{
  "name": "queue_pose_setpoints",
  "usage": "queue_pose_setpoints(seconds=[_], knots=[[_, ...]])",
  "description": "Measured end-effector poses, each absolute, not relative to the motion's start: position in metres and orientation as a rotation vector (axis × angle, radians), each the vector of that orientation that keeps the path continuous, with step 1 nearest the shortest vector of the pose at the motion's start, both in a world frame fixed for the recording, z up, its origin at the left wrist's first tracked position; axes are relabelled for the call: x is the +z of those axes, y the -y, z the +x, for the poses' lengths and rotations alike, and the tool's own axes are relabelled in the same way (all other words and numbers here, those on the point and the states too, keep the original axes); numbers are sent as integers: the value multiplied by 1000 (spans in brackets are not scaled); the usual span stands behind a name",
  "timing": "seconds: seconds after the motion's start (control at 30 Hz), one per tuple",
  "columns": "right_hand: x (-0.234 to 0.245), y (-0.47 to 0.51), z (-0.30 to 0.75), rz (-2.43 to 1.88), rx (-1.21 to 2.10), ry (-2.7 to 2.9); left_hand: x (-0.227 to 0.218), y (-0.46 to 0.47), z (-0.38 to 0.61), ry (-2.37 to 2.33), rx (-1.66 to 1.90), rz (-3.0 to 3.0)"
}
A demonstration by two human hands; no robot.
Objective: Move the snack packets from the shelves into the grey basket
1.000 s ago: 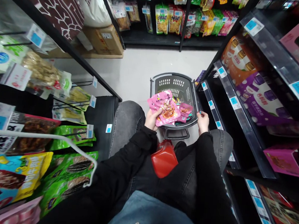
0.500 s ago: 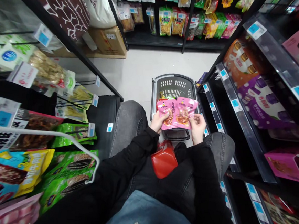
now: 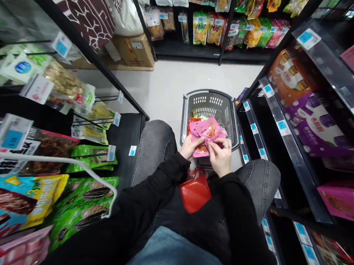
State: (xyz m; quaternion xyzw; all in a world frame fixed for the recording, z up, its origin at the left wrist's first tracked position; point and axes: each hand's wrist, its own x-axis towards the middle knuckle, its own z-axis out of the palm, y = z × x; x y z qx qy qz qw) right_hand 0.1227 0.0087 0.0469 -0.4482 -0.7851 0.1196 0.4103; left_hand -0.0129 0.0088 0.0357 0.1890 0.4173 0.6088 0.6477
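Pink snack packets sit bunched between your two hands, just above the near rim of the grey basket and in front of your knees. Nearest you, the red pouch lies in your lap just under your wrists, so mind that your forearms don't nudge it off. Your left hand has its fingers curled closed on the packets' lower left edge, thumb on top. Your right hand pinches the lower right edge, fingertips tight on the film. How many packets are in the bunch I cannot tell. I judge it wise to square their edges and grip through the whole stack, not only the top one, since glossy film slides. Hold them over the basket's opening, so a slipped packet lands among the other snacks inside and not on the floor. The right shelf runs close beside the basket, so give your right elbow room.
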Motion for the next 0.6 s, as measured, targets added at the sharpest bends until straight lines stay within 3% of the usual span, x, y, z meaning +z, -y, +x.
queue_pose_setpoints(seconds=[0.2,0.37,0.43,0.53,0.6], knots=[[39,-13,131,-1034,400,1950,34,-7,-11,-1005,1307,480],[37,-15,132,-1385,328,1698,32,-8,-11,-1015,1331,432],[33,-21,139,-1469,551,1554,31,-9,-12,-1002,1360,413],[24,-33,155,-1333,1138,1385,28,-10,-12,-1024,1362,425],[18,-42,166,-1278,1280,1225,27,-12,-12,-1031,1361,419]])
